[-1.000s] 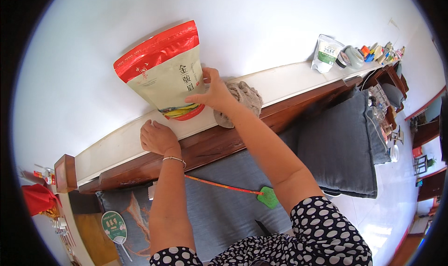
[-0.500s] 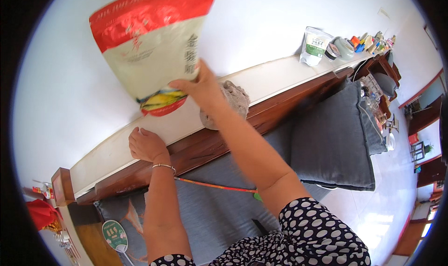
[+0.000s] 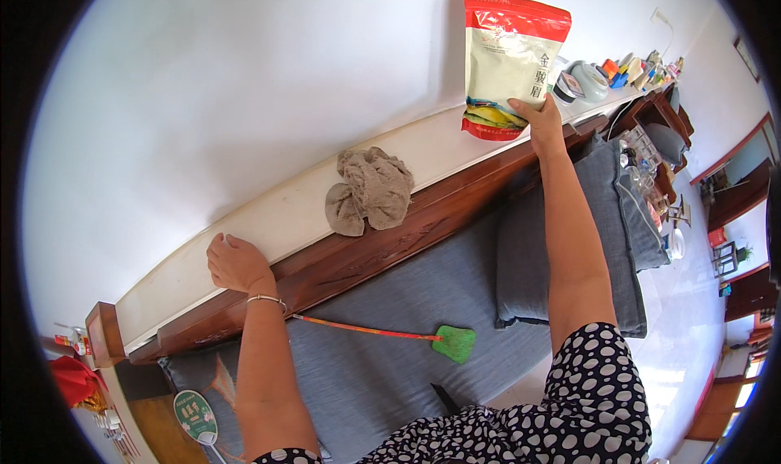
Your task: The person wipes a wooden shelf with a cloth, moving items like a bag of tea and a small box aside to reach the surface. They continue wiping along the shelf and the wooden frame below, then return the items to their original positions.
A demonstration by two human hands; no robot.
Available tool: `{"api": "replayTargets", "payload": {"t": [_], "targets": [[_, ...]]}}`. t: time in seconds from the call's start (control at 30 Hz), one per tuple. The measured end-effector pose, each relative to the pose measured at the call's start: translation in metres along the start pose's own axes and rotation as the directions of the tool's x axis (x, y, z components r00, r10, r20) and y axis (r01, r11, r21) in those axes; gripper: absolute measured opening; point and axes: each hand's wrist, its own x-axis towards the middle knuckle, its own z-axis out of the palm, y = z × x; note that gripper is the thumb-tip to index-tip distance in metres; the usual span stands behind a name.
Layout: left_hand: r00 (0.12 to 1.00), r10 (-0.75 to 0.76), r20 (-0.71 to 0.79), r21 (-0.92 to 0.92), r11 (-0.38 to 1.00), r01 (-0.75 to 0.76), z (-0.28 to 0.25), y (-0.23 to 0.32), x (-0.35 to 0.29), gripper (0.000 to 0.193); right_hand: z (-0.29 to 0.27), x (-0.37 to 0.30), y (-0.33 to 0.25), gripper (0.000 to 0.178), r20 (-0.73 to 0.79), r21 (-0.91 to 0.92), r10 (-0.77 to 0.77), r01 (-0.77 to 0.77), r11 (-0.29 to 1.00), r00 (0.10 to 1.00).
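My right hand (image 3: pixel 543 122) grips the lower right edge of a cream pouch (image 3: pixel 508 69) with red bands at top and bottom. It holds the pouch upright by the wall, over the far right stretch of the white ledge (image 3: pixel 285 212). My left hand (image 3: pixel 237 263) is at the left part of this ledge, its fingers curled in; whatever they may hold is hidden. Between the hands, a crumpled grey-brown cloth (image 3: pixel 374 189) lies on the ledge, hanging partly over its front edge.
Behind the pouch stand a lidded jar (image 3: pixel 589 82) and small colourful items (image 3: pixel 630 69). Below the ledge runs a dark wood sofa back (image 3: pixel 358 265). A green fly swatter (image 3: pixel 454 344) lies on the grey seat, near a large cushion (image 3: pixel 569 236). A round fan (image 3: pixel 195 415) is at lower left.
My right hand has carried the pouch rightward along the wall, so it now covers the white pouch standing on the ledge. My left hand stays curled at the ledge. The cloth is fully uncovered.
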Motion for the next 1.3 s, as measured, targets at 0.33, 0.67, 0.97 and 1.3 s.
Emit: {"api": "replayTargets", "payload": {"t": [0.33,0.67,0.97,1.3], "targets": [[0.999,-0.005,0.043,0.017,1.0,0.005,-0.003,0.002,0.0,0.024,-0.033,0.01,0.07,0.106,-0.055,-0.349,0.02,-0.038,0.936,0.998],[0.999,-0.003,0.032,-0.033,0.999,0.004,-0.003,0.007,-0.003,0.021,0.011,-0.066,0.055,0.062,-0.221,-0.547,-0.28,0.119,0.828,0.934],[1.0,-0.004,0.012,-0.009,1.0,0.004,-0.001,0.002,0.0,0.024,0.206,-0.166,0.002,0.058,0.666,-0.572,-0.237,0.688,0.447,0.708],[0.999,-0.007,-0.037,-0.037,0.999,0.006,0.003,0.0,-0.001,0.022,0.309,-0.206,0.014,0.01,0.699,-0.451,-0.324,0.745,0.491,0.637]]}}
